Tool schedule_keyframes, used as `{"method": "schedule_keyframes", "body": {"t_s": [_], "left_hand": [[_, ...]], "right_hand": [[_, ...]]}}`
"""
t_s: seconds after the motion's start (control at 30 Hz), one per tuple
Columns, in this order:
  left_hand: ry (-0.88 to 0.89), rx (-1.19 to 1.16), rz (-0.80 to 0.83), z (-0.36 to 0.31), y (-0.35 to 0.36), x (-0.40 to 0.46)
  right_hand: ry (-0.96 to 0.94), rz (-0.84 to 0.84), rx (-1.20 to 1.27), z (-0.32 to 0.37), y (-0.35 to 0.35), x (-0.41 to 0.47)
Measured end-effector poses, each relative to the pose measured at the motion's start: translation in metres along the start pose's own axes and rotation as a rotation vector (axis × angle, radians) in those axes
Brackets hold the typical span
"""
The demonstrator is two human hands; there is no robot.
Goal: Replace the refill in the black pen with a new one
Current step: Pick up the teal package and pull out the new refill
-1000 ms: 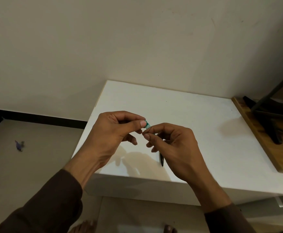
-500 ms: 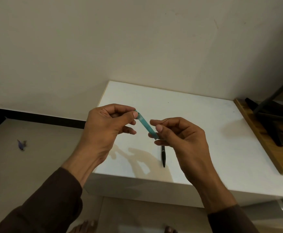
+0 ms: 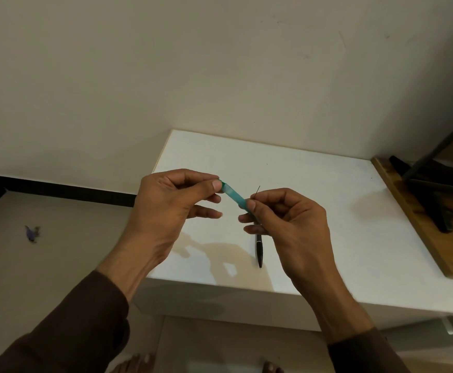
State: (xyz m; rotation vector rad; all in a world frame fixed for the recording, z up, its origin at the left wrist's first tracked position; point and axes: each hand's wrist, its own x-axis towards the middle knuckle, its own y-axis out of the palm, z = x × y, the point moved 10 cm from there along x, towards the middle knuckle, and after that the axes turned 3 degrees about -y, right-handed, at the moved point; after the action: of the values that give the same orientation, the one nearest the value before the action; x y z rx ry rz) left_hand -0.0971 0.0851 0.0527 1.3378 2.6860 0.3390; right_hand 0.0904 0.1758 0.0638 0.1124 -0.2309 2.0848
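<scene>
Hands met above the near edge of the white table (image 3: 314, 189), with a teal sleeve (image 3: 233, 196) strung between them. The left hand (image 3: 166, 208) pinched the sleeve's upper end between thumb and forefinger; the right hand (image 3: 290, 227) pinched its lower end, and a thin dark refill (image 3: 258, 189) stuck up past the right fingertips, pointing toward the table's far edge. The sleeve's long axis ran down and to the right, from left grip to right. Both grips were narrow, closed on what they held, the other fingers loosely curled.

The black pen (image 3: 259, 250) lay flat on the table just below and behind the right hand, close to the near edge, its long axis roughly square to that edge. The right hand was plainly the nearer one to it. Judging from this, the new refill was being drawn out of its sleeve, and the pen had yet to be picked up.
</scene>
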Motion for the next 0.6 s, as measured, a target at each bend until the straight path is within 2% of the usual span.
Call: {"method": "schedule_keyframes", "body": {"t_s": [0.27,0.6], "left_hand": [[-0.013,0.005,0.009,-0.002,-0.001,0.001],[-0.162,-0.143,0.047,0.012,0.004,-0.001]], "right_hand": [[-0.011,-0.013,0.014,0.002,0.001,-0.001],[-0.013,-0.063,0.047,0.003,-0.002,-0.002]]}}
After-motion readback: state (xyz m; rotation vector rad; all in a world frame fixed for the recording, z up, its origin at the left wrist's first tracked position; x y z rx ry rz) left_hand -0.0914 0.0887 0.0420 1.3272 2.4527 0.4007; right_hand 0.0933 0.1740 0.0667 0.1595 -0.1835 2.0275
